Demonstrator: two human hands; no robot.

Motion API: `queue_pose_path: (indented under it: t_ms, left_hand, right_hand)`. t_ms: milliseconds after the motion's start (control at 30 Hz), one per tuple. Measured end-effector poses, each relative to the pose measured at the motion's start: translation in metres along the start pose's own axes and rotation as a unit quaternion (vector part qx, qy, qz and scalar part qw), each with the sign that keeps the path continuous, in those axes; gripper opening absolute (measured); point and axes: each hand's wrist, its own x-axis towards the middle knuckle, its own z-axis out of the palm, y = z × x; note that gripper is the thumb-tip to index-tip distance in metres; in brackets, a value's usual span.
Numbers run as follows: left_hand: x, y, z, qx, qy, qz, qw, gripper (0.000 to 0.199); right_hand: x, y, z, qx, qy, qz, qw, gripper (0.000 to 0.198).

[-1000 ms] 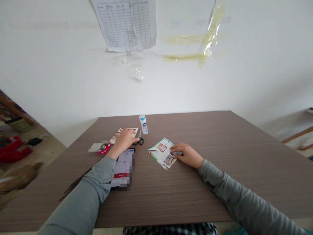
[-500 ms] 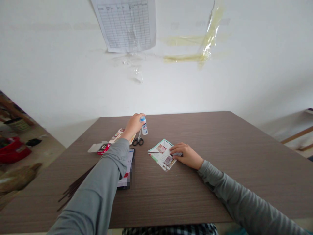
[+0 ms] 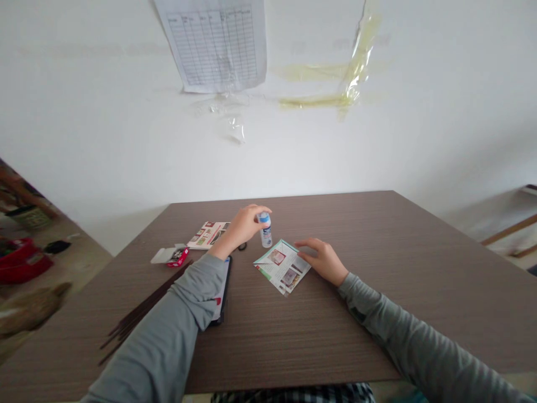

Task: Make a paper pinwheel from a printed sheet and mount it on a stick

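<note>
Left hand [image 3: 244, 228]: grip clamped on bottle [image 3: 266, 238] top, likely keeping it upright | Right hand [image 3: 325, 262]: grip apart at folded paper's [image 3: 277, 271] right edge, perhaps steadying | Paper: on desk [image 3: 335, 341], beside bottle

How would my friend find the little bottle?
Find the brown table, then the left hand above it. That hand holds a small white-and-blue bottle near its top. Unlike the flat folded paper nearby, it's upright and cylindrical.
</note>
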Motion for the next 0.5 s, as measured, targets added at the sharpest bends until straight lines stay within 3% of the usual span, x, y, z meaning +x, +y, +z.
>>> queue_pose_path:
  t_ms: [267, 500]
  left_hand:
    - [-0.01, 0.039, 0.021, -0.038, -0.068, 0.073, 0.994, 0.043]
    - [-0.01, 0.044, 0.018, -0.016, -0.083, 0.06, 0.995, 0.044]
  right_hand:
    - [0.014, 0.0, 0.016, 0.11, 0.024, 0.061, 0.992, 0.038]
    - [0.026, -0.003, 0.038, 0.201, 0.014, 0.102, 0.974, 0.043]
